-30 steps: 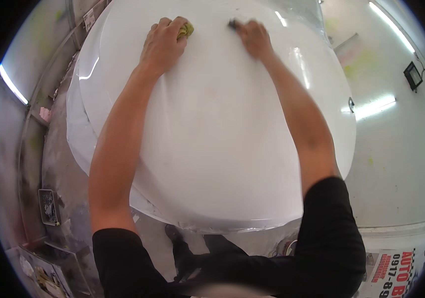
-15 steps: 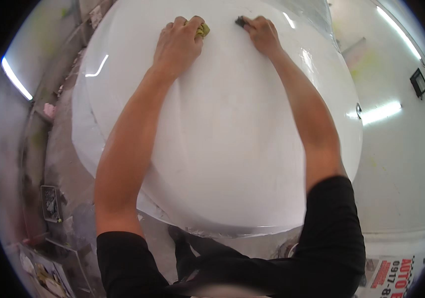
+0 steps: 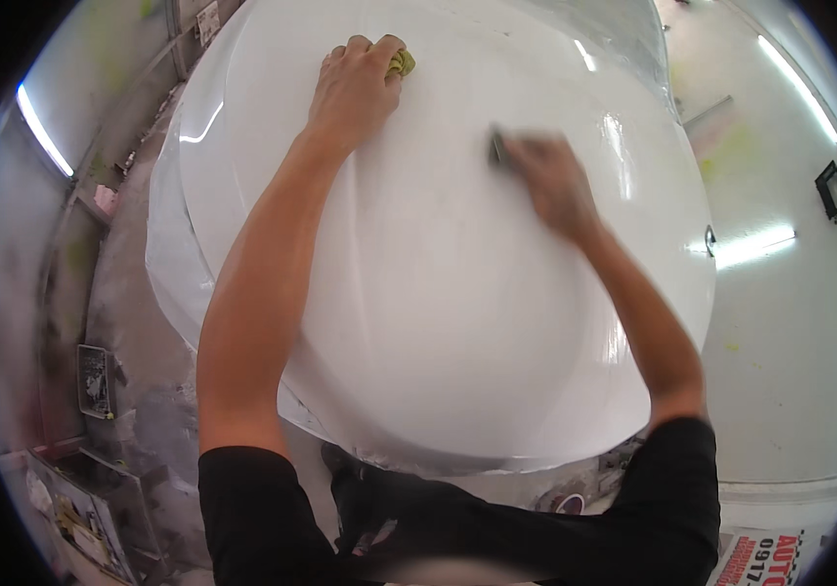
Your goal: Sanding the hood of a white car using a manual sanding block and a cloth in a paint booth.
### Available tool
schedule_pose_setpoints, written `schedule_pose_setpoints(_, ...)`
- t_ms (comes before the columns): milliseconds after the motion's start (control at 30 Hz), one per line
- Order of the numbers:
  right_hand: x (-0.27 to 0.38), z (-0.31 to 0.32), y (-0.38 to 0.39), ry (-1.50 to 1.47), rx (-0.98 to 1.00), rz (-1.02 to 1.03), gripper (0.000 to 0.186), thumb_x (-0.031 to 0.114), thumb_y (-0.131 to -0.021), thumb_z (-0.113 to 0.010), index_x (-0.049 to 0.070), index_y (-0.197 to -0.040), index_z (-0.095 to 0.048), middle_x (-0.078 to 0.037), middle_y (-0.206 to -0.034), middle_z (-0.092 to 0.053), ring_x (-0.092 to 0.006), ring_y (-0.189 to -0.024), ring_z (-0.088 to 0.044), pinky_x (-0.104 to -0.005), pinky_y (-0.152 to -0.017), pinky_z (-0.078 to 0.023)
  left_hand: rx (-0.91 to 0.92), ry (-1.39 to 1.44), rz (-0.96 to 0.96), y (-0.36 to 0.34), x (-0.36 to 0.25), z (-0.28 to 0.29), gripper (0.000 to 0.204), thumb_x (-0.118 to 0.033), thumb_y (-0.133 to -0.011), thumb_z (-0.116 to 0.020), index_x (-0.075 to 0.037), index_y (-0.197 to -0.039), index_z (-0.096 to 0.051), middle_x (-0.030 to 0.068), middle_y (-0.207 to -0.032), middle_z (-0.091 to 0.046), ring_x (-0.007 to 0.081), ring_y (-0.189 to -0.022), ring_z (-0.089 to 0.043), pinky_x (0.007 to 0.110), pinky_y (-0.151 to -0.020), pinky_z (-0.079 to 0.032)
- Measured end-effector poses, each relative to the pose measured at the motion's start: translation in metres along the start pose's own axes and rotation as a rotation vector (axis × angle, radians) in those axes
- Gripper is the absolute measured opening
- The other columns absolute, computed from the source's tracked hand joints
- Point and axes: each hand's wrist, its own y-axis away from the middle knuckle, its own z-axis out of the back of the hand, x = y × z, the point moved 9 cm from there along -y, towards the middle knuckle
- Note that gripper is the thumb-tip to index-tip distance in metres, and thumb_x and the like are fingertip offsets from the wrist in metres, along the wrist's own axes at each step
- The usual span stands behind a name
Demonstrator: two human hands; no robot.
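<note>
A broad, glossy white car hood (image 3: 448, 342) spreads out in front of me. At its far left part, my left hand (image 3: 355, 98) is closed on a bunched yellow-green cloth (image 3: 402, 63), which pokes out beside the thumb. My right hand (image 3: 550, 181), smeared by motion, is over the right-middle of the hood. Its fingers grip a small dark sanding pad (image 3: 496, 146) against the white surface; the blur hides the pad's exact shape.
Clear plastic sheeting (image 3: 633, 44) covers the area past the hood's far right edge. A floodlight (image 3: 832, 189) hangs on the right wall. At left are a dark tray (image 3: 96, 381) and a cluttered box (image 3: 91, 523). A printed banner (image 3: 755, 560) lies lower right.
My right hand has drawn back toward me and slightly right with the dark pad. My left hand stays in place with the cloth. The whole view has shifted slightly.
</note>
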Motion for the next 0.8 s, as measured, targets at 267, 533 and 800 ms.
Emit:
schedule_pose_setpoints(267,-0.023,-0.031,-0.052,0.074,-0.112,-0.170,0.037,0.011,-0.104,-0.067,0.011,-0.140,-0.076,-0.017,-0.124,-0.070,-0.0401,-0.116,-0.065,-0.0494,-0.097,-0.055,-0.016,-0.011,0.003,0.001,-0.002,0.008,0.044,-0.016,-0.102,-0.066,-0.018,-0.146,-0.066,0.0102,-0.139,-0.066,0.0377,-0.133,-0.061,0.050,-0.116,-0.050)
schedule_pose_setpoints(533,0.077,0.028,0.034,-0.029,0.106,-0.124,0.057,-0.004,-0.091,-0.073,0.014,-0.145,-0.075,-0.020,-0.134,-0.073,-0.0384,-0.114,-0.069,-0.0506,-0.096,-0.057,0.008,-0.008,0.033,-0.003,0.000,-0.010,0.037,-0.013,-0.101,-0.067,-0.013,-0.138,-0.070,0.0183,-0.132,-0.067,0.0392,-0.128,-0.062,0.066,-0.124,-0.032)
schedule_pose_setpoints(800,-0.071,-0.070,-0.115,0.130,-0.141,-0.340,0.034,0.012,-0.104,-0.065,0.014,-0.135,-0.078,-0.017,-0.114,-0.074,-0.0394,-0.106,-0.067,-0.0493,-0.096,-0.056,0.150,0.024,-0.061,-0.017,0.015,0.002,0.037,-0.011,-0.101,-0.065,-0.013,-0.138,-0.070,0.0220,-0.132,-0.068,0.0425,-0.125,-0.066,0.061,-0.120,-0.039)
